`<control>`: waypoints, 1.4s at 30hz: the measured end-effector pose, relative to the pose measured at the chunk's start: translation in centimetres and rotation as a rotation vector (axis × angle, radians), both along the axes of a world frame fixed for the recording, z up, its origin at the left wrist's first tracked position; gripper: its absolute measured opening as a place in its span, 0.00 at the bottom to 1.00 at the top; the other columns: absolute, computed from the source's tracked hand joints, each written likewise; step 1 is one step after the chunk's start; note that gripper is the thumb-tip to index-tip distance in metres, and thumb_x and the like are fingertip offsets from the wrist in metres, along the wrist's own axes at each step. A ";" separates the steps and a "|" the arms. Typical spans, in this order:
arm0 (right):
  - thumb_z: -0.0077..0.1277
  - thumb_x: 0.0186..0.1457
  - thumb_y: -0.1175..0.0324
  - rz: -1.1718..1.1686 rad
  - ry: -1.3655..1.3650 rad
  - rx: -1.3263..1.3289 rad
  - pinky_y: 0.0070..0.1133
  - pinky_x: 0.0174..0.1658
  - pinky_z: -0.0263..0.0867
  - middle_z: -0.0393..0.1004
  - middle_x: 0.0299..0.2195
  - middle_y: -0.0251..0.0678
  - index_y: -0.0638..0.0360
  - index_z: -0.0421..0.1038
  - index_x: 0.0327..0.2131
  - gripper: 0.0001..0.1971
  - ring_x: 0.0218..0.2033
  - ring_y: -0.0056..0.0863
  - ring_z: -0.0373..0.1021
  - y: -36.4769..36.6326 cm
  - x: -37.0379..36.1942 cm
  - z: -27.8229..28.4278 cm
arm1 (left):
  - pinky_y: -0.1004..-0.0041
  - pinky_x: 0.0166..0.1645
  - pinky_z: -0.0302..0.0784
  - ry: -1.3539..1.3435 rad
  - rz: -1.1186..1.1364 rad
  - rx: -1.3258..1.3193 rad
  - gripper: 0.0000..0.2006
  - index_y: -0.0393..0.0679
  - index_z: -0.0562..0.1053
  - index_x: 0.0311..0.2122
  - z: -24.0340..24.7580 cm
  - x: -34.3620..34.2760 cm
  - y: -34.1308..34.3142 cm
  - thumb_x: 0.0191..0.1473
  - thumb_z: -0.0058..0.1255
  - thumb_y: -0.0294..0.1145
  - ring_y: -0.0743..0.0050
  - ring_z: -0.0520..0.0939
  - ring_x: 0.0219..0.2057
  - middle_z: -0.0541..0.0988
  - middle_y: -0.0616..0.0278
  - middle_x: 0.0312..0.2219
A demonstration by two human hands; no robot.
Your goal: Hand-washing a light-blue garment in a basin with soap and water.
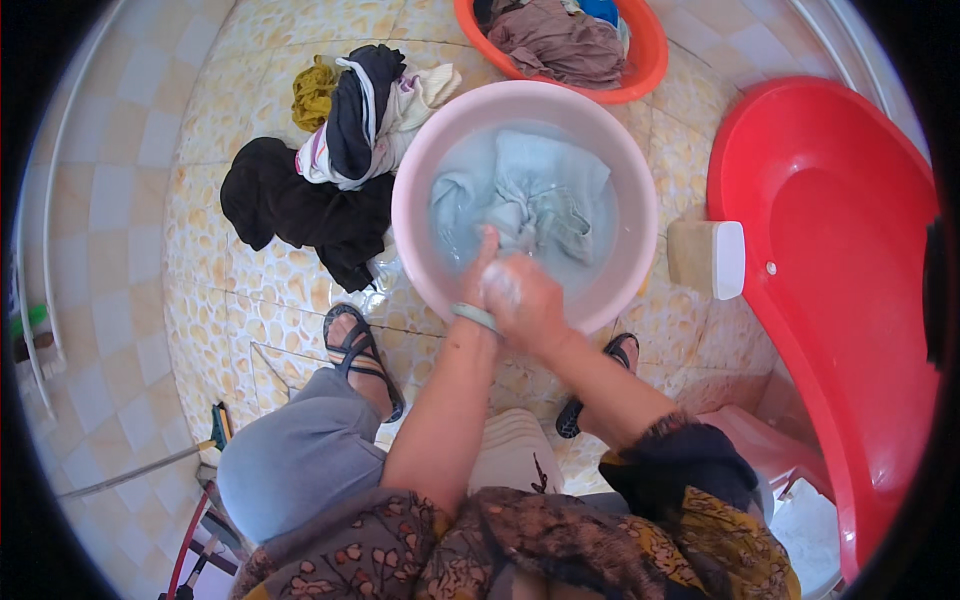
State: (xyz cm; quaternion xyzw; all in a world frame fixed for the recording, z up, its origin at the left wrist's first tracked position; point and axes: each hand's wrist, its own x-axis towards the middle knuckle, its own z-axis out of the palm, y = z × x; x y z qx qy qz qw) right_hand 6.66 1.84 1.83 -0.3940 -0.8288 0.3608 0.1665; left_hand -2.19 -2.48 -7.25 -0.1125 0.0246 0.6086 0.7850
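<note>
My left hand (480, 277), with a pale bangle at its wrist, is pressed against my right hand (532, 304) above the near rim of a pink basin (416, 253). Both have their fingers curled in. A small white patch, suds or part of something held, shows between them; which one I cannot tell. Just beyond my fingers, a wet pale blue garment (548, 172) lies bunched in the basin's cloudy water (462, 240), partly above the surface.
On the tiled floor to the left lie black clothing (290, 205), a dark grey garment (352, 120), white clothing (412, 105) and a mustard cloth (314, 93). An orange tub (645, 70) holds more clothes. A white-lidded container (728, 260) stands beside a red bathtub (830, 240).
</note>
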 end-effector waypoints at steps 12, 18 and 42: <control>0.41 0.55 0.62 -0.007 0.136 0.035 0.36 0.38 0.64 0.71 0.34 0.46 0.56 0.67 0.35 0.10 0.36 0.46 0.68 -0.9 -1.3 0.0 | 0.69 0.50 0.69 -0.092 0.020 0.465 0.20 0.40 0.66 0.49 -3.3 -1.5 -0.1 0.61 0.31 0.44 0.67 0.72 0.47 0.72 0.60 0.45; 0.36 0.57 0.57 -0.370 -0.398 -0.094 0.39 0.39 0.64 0.72 0.33 0.50 0.58 0.67 0.37 0.15 0.35 0.50 0.69 9.5 2.2 -2.4 | 0.62 0.55 0.63 0.485 0.091 -0.530 0.26 0.43 0.62 0.53 8.6 0.7 3.5 0.58 0.33 0.53 0.63 0.69 0.51 0.68 0.55 0.50; 0.45 0.50 0.74 -0.908 0.806 -0.916 0.24 0.39 0.67 0.66 0.33 0.38 0.65 0.63 0.41 0.13 0.35 0.28 0.67 13.9 3.1 1.4 | 0.72 0.43 0.69 1.545 0.094 -0.729 0.19 0.39 0.64 0.52 1.3 -1.2 1.3 0.54 0.42 0.30 0.68 0.75 0.36 0.75 0.57 0.35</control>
